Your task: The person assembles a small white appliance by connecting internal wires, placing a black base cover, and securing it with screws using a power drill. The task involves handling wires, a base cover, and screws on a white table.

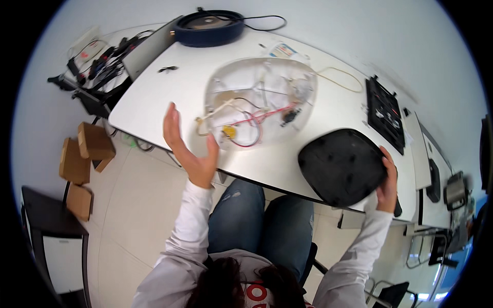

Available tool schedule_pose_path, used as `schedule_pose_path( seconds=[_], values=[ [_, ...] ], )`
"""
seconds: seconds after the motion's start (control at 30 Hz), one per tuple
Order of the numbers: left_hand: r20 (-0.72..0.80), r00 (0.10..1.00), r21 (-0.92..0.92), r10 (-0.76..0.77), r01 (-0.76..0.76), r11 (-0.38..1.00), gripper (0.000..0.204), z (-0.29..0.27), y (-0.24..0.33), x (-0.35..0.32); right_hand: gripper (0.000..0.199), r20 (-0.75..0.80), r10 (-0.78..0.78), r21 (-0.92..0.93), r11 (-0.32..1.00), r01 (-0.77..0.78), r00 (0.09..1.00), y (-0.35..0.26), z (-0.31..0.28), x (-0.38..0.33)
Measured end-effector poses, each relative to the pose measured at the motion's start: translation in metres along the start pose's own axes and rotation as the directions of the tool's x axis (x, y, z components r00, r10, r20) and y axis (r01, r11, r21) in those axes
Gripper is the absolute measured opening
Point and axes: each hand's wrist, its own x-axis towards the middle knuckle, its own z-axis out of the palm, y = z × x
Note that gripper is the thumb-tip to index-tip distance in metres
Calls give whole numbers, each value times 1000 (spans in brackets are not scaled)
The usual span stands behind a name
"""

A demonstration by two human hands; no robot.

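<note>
Our right hand [387, 182] grips the right edge of a black rounded cover [343, 167], fingers curled over its rim and the palm behind it. The cover is a dark, roughly oval shell with small raised studs on its face; it sits tilted at the near edge of the white table [154, 97], its lower part overhanging the edge above our knees.

Our left hand [191, 146] holds nothing. It is open, palm turned inward, fingers extended upward and the thumb spread toward the right. It stands just beside the left rim of a clear plastic housing [259, 102]; we cannot tell whether the thumb touches that rim.

The clear housing lies flat on the table, left of the black cover and close to it. Through its shell we see red, white and black wires [251, 120], a small yellow part [229, 131] near the front left, and a small black component [289, 116] toward the right.

Farther out, a dark blue round unit [208, 30] rests at the far edge of the table with a black cable [267, 23] running from it. A thin beige cord [339, 77] loops to the right of the housing. A black rectangular board [385, 113] lies at the right end of the table.

On the floor to our left stand several brown cardboard boxes [82, 154], and a tangle of cables [95, 64] sits beyond the table's left corner.
</note>
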Motion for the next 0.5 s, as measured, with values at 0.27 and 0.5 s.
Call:
schedule_pose_path(
  seconds=[0.27, 0.5],
  values=[
    [402, 814, -402, 419, -255, 880, 47, -28, 84, -37, 43, 150, 36, 174, 983, -63, 988, -38, 67, -24],
    [319, 940, -338, 122, -7, 941, 44, -32, 76, -30, 52, 338, -58, 29, 998, 52, 939, -45, 119, -43]
  ],
)
